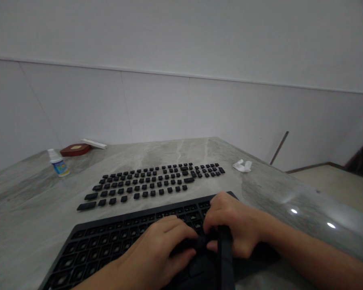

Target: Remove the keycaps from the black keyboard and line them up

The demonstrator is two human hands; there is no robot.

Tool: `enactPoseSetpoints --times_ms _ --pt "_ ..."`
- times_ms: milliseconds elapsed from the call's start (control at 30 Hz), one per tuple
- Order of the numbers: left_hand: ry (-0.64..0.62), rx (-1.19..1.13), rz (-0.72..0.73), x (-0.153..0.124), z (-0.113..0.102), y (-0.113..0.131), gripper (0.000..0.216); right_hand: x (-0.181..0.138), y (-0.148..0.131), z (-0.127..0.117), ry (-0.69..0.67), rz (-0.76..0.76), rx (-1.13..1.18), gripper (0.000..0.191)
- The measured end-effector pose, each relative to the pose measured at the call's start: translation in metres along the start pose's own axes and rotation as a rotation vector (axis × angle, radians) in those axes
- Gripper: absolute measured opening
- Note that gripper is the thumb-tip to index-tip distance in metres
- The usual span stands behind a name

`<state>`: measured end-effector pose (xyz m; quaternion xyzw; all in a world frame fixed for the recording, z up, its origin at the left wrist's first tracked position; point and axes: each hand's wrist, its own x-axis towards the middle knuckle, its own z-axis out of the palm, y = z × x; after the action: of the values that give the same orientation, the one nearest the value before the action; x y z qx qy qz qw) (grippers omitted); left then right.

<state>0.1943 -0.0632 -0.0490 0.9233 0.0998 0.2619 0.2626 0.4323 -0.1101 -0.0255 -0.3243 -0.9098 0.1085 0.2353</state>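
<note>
A black keyboard (105,245) lies on the table in front of me, its left part showing bare key sockets. Over its right half, my left hand (166,247) is closed, thumb and forefinger bent toward a small dark thing at the fingertips. My right hand (232,221) is closed around a dark bar-like thing (225,257) that runs down toward the lower edge of the view. What kind of thing it is cannot be made out. Both hands hide much of the keyboard's right side. Beyond it, loose black keycaps (145,186) lie in rows on the table.
Grey marble-patterned table (42,205) against a white wall (157,104). At the back left stand a small white spray bottle (59,164) with a blue label, a dark red case (75,150) and a white strip (94,143). Crumpled white tissue (242,165) lies near the right edge.
</note>
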Motion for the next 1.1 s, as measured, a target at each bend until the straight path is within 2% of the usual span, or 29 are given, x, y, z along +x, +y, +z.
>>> enactPoseSetpoints --times_ms 100,200,367,467,567,633,733,767,867,900,1033,1100 --pt "-0.003 -0.001 -0.055 -0.001 0.001 -0.001 0.028 0.000 -0.001 -0.004 0.021 0.018 0.019 0.019" --pt "0.003 0.009 -0.144 -0.004 0.004 -0.005 0.044 -0.001 0.001 -0.012 0.059 0.051 0.021 0.019" --pt "0.036 -0.027 -0.228 -0.005 0.009 -0.009 0.063 -0.005 0.021 -0.026 0.162 0.190 -0.128 0.019" --pt "0.013 -0.031 -0.206 -0.002 0.008 -0.006 0.048 -0.007 0.036 -0.029 0.157 0.259 -0.157 0.016" --pt "-0.039 -0.018 -0.194 0.000 0.006 -0.003 0.026 -0.006 0.040 -0.025 0.173 0.241 -0.087 0.014" --pt "0.007 -0.041 -0.260 0.000 0.005 -0.004 0.027 -0.003 0.034 -0.018 0.195 0.190 -0.003 0.016" --pt "0.122 -0.119 -0.286 0.001 0.003 -0.006 0.048 0.005 0.016 -0.003 0.184 0.134 0.061 0.020" --pt "0.126 -0.136 -0.239 0.002 0.002 -0.006 0.045 0.008 0.010 0.002 0.173 0.124 0.058 0.021" --pt "0.065 -0.145 -0.115 0.003 -0.001 -0.006 0.016 0.015 -0.002 0.013 0.124 0.081 0.081 0.020" --pt "0.053 -0.143 -0.119 0.004 -0.001 -0.005 0.016 0.015 -0.004 0.013 0.125 0.079 0.100 0.019" --pt "0.082 -0.122 -0.273 0.004 -0.004 -0.005 0.018 0.014 -0.006 0.005 0.226 0.141 0.159 0.019" --pt "0.100 -0.134 -0.365 0.004 -0.006 -0.007 0.022 0.011 -0.004 0.000 0.230 0.144 0.148 0.020"
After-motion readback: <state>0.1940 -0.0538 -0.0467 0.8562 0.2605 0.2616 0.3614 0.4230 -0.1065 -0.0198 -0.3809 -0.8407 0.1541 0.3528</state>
